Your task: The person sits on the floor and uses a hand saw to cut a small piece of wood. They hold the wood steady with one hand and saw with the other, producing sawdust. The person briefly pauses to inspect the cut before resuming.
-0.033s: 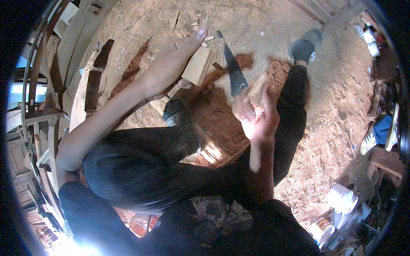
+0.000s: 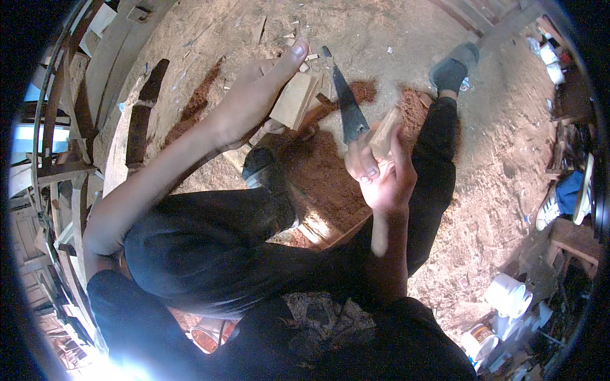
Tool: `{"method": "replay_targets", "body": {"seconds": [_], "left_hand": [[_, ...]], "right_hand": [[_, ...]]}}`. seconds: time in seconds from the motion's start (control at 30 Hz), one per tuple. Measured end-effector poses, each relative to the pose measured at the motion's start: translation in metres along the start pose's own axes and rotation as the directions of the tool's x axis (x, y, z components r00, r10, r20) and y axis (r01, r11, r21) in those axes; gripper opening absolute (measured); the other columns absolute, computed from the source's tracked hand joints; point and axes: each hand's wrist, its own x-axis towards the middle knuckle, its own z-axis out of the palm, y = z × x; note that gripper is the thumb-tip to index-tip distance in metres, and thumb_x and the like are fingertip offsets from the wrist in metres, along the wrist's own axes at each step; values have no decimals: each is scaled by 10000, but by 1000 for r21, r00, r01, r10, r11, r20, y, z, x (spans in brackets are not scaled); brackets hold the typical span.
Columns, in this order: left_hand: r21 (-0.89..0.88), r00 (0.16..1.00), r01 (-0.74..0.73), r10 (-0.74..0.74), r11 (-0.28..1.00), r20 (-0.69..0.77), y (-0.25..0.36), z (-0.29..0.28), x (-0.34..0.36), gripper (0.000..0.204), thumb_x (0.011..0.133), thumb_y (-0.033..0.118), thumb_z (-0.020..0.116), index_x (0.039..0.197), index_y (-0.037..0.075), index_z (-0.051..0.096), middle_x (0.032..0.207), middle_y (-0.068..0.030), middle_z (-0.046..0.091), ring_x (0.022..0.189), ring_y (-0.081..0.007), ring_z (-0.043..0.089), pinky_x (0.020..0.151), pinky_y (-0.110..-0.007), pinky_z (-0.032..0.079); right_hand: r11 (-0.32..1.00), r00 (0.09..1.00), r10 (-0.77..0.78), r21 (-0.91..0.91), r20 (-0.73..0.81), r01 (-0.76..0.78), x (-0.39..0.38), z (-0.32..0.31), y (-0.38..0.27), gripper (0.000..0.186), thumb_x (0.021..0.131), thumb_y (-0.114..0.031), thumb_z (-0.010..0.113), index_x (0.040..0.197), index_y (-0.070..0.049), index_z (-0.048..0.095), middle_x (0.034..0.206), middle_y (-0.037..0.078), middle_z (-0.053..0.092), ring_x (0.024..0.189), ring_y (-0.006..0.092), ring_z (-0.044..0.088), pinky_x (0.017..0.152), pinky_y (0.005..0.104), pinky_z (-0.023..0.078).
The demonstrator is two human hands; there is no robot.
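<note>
My left hand (image 2: 248, 101) grips a pale wooden block (image 2: 295, 105); its thumb stretches along the far side, and most of its fingers are hidden. To the right, my right hand (image 2: 387, 174) is closed round the wooden handle (image 2: 385, 133) of a handsaw. The saw's dark, tapering blade (image 2: 349, 98) points away from me, its tip beyond the block. Blade and block lie side by side, with the blade on the right; whether they touch is not clear. Darker wood pieces (image 2: 314, 114) sit just under the block's right side.
Reddish sawdust (image 2: 318, 171) covers the ground between my legs. My bent left leg (image 2: 210, 241) lies near; my right foot (image 2: 452, 66) stretches out far right. Stacked timber (image 2: 63, 171) lines the left. White buckets (image 2: 508, 295) and shoes (image 2: 565, 197) are on the right.
</note>
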Motion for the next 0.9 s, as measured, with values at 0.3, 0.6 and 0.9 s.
{"method": "replay_targets", "body": {"seconds": [0.3,0.6,0.9], "left_hand": [[19,999,32,-33,999,39,-8,-5,9,687,1048,668,418,919,52,694,702,-11,629,550,-66,561,489,-225,455],[-192,978,206,-203,959,35,-5,-4,7,628,1055,635,411,1033,57,658,851,-52,659,713,-141,630,624,-305,507],[-428,967,200,-109,881,229,-24,-24,16,479,1071,451,428,1128,27,643,942,-120,712,759,-214,672,695,-339,540]], "right_hand": [[998,999,17,-68,29,-15,8,-2,5,377,1045,-465,500,989,-101,578,659,33,531,572,150,499,501,308,370],[997,995,62,31,77,-65,10,6,3,383,1045,-435,406,855,-106,457,642,7,388,537,147,400,516,299,324],[893,720,-451,-271,-527,360,49,5,8,352,1045,-434,479,1071,-100,585,710,4,428,540,131,401,533,268,353]]}}
